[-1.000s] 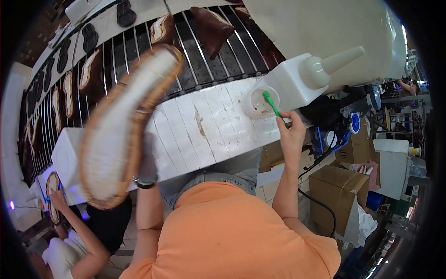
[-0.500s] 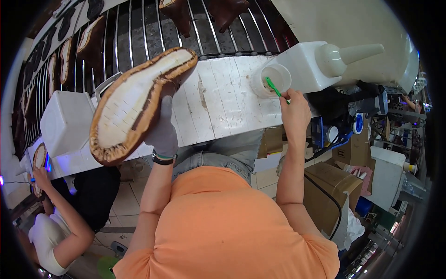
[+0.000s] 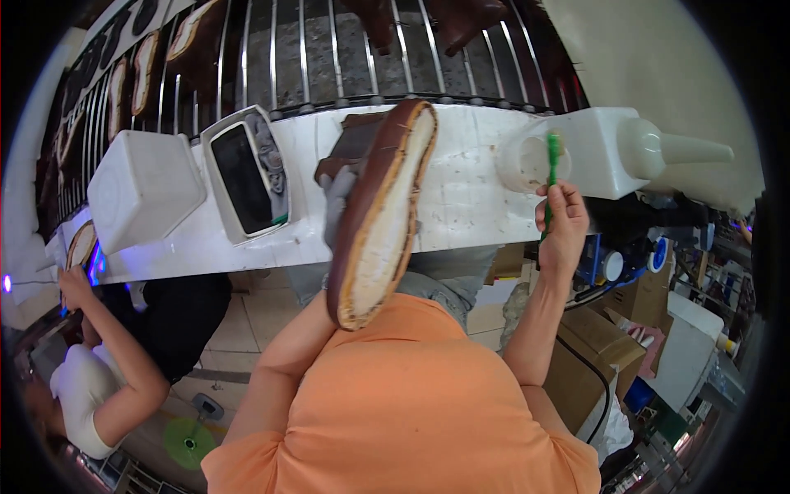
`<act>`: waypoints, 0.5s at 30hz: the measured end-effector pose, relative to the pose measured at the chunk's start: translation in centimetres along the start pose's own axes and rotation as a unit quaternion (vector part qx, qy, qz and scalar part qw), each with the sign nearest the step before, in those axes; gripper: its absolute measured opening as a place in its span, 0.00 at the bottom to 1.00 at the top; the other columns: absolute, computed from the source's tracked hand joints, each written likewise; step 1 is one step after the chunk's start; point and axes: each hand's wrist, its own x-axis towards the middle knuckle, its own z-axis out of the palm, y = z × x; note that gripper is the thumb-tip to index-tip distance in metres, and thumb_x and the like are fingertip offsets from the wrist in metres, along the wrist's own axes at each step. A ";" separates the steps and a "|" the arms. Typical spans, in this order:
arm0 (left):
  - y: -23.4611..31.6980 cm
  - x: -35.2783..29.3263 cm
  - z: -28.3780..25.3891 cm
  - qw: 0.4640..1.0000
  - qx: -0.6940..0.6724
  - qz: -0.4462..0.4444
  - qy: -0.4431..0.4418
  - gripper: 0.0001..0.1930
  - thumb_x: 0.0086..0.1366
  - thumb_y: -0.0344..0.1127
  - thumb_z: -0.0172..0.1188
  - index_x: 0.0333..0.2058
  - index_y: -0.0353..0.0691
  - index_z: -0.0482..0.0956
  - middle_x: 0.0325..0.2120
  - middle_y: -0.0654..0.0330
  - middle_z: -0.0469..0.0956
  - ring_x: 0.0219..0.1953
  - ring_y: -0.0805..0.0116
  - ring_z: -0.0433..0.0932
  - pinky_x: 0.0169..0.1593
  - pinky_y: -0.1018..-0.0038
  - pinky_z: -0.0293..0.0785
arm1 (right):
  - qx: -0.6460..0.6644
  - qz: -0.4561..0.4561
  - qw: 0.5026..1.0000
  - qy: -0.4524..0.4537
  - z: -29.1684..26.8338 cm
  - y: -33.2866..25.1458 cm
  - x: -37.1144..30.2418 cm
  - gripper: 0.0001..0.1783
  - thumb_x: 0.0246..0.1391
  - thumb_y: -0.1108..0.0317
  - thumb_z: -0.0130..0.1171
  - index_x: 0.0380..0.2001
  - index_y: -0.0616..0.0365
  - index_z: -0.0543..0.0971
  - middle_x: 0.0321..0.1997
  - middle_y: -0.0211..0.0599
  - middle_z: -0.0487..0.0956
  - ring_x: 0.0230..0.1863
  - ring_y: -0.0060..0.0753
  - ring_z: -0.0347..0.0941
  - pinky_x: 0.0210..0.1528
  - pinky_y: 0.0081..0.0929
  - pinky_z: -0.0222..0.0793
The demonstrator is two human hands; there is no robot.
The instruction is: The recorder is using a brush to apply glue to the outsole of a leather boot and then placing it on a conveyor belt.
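My left hand (image 3: 336,206), in a grey glove, grips a brown leather boot upper (image 3: 362,218) over the white table (image 3: 461,218). Its underside is turned up and to the right, showing a pale insole ringed by a tan folded leather margin. The boot covers part of the gloved fingers. On the right, my bare right hand (image 3: 565,218) is closed round the handle of a small green brush (image 3: 552,169), much like a toothbrush. The brush is held upright, bristle end up, in front of a translucent plastic cup (image 3: 518,169).
A white plastic bottle (image 3: 594,148) with a long spout lies beside the cup. Left of the boot stand an open white container (image 3: 216,177) with a grey cloth inside and a white box-like container (image 3: 140,193). Behind runs a metal-bar rack (image 3: 304,62) bearing more uppers. A co-worker (image 3: 123,362) sits at left.
My left hand has turned the boot upper and moved it right, uncovering the open container. My right hand has lifted the brush out of the cup, from tip down to upright.
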 end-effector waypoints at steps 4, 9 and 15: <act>0.2 1.7 1.3 0.960 -0.010 0.259 0.102 0.41 0.55 0.46 0.66 0.60 0.42 0.50 0.60 0.49 0.60 0.65 0.51 0.57 0.68 0.46 0.34 | -0.017 -0.014 0.994 -0.107 4.6 -2.5 -2.4 0.07 0.55 0.73 0.58 0.37 0.62 0.79 0.31 0.33 0.79 0.25 0.17 0.68 0.27 0.15 0.62; 0.2 1.7 0.8 0.958 0.004 0.266 0.108 0.40 0.54 0.45 0.67 0.60 0.44 0.52 0.61 0.50 0.60 0.65 0.51 0.57 0.68 0.47 0.34 | -0.114 -0.145 0.945 -0.271 7.9 -2.8 -6.3 0.08 0.45 0.80 0.65 0.32 0.63 0.82 0.30 0.34 0.79 0.26 0.18 0.70 0.27 0.14 0.61; 0.2 1.7 0.7 0.965 0.010 0.247 0.091 0.41 0.53 0.43 0.68 0.59 0.45 0.52 0.61 0.50 0.60 0.65 0.51 0.57 0.68 0.46 0.35 | -0.179 -0.141 0.936 -0.268 8.3 -1.6 -7.7 0.09 0.42 0.80 0.66 0.31 0.65 0.81 0.31 0.40 0.79 0.29 0.23 0.72 0.30 0.18 0.65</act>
